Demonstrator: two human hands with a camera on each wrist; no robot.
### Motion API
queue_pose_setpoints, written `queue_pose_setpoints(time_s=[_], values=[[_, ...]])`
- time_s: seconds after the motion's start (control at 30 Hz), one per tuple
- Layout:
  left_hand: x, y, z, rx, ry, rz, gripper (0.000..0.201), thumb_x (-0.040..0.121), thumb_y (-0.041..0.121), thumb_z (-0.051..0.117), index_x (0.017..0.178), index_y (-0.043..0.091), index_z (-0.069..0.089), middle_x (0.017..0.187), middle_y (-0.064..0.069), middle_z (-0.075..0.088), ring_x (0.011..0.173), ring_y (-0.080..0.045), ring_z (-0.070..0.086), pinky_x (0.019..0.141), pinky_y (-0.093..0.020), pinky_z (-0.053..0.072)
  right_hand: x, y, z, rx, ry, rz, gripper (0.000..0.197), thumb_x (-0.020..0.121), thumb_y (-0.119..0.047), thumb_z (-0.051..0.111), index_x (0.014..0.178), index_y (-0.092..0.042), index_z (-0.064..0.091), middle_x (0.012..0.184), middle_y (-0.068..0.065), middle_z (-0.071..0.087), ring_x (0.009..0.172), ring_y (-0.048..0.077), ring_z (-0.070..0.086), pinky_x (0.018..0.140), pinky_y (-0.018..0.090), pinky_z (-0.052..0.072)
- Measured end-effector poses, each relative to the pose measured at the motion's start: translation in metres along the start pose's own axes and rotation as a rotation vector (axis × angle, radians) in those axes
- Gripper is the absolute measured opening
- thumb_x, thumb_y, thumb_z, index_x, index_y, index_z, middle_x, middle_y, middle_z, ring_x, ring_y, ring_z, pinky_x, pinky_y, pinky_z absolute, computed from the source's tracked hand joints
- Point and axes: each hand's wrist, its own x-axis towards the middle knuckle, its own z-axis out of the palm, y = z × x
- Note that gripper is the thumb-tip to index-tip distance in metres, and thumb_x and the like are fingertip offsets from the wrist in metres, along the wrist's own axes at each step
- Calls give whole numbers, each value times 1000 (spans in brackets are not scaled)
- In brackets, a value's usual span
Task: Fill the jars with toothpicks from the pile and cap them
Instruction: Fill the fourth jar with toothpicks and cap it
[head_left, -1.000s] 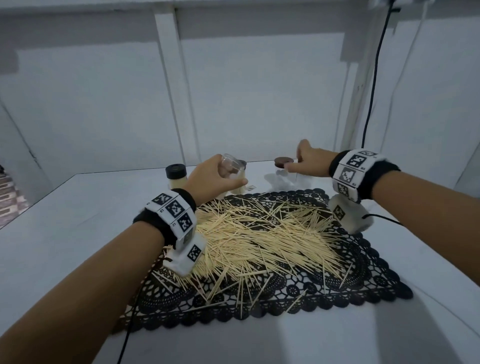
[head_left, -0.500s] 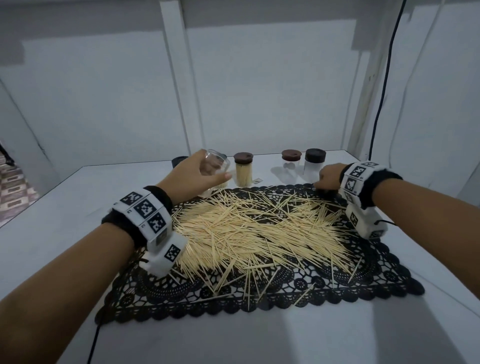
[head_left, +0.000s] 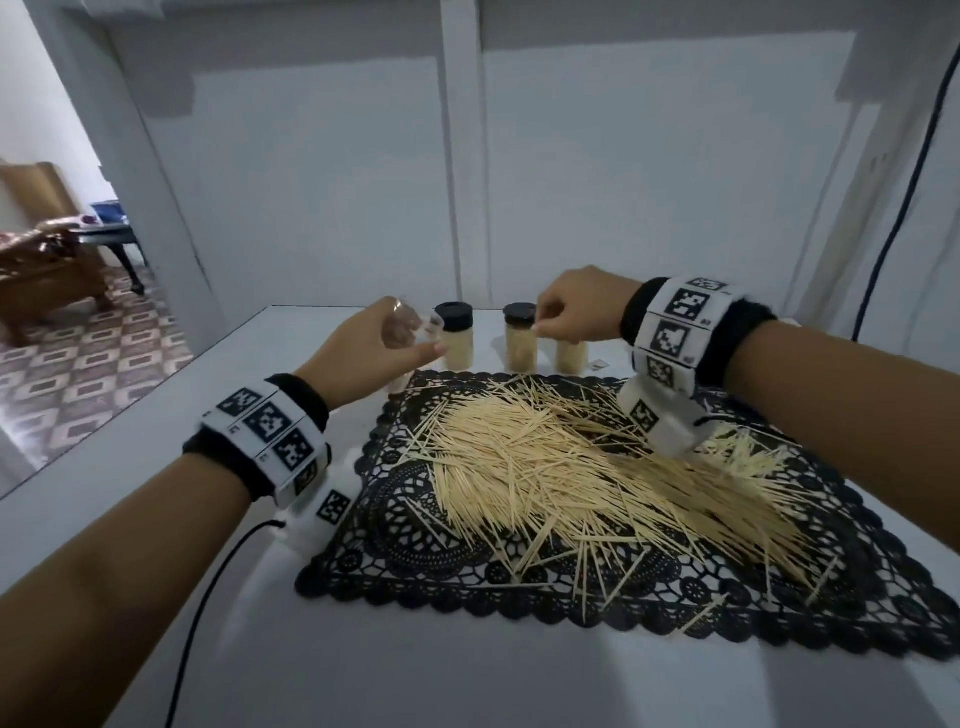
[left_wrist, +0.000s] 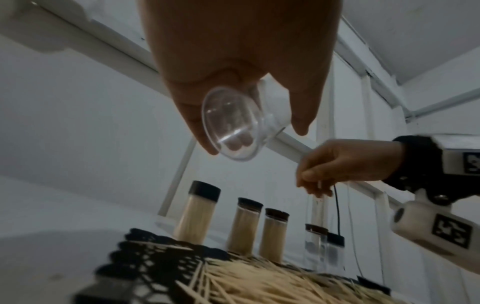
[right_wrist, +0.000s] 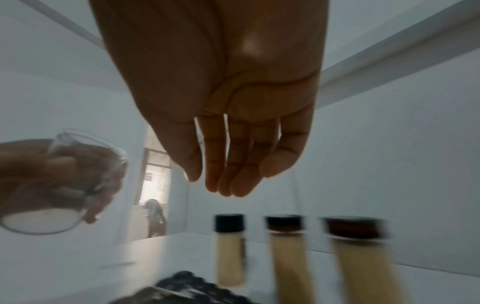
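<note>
My left hand (head_left: 395, 338) grips an empty clear jar (head_left: 410, 327), tilted with its mouth toward the right; its round bottom (left_wrist: 231, 125) faces the left wrist view. My right hand (head_left: 561, 312) hovers just right of it, above the jar row, fingertips pinched together, seemingly on a few toothpicks (left_wrist: 319, 187). The toothpick pile (head_left: 571, 467) lies on a black lace mat (head_left: 415, 561). Three filled, capped jars (head_left: 454, 338) (head_left: 521, 338) (head_left: 571, 356) stand behind the mat. Two empty capped jars (left_wrist: 315, 242) stand further right.
The white table (head_left: 156, 415) ends at an open left edge with a tiled floor beyond. White wall panels (head_left: 623, 182) close the back and right. A black cable (head_left: 208, 597) trails from my left wrist, and another hangs on the right wall (head_left: 893, 234).
My right hand left the capped jars, dipped to the pile's far right edge, then rose leftward to the held jar. The left hand kept holding the jar.
</note>
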Motion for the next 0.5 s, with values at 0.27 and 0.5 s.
queue_pose_setpoints(time_s=[0.27,0.5], values=[[-18,-50,-59,-2,144,-130,40,79,39,71,104,14,54,89,2,60,79,-8,56,65,-15,40,91,-110,32,-13,-34,-237,21,87,-18,59,101,-7,69,103,5,69,84,15,59,58,14,37],[-33,-84,-102,-24,198,-202,49,73,44,75,104,12,54,96,-14,65,88,-26,63,71,-27,45,155,-174,71,-7,-139,-291,23,84,-13,62,106,-9,67,110,5,67,89,16,61,65,20,40]])
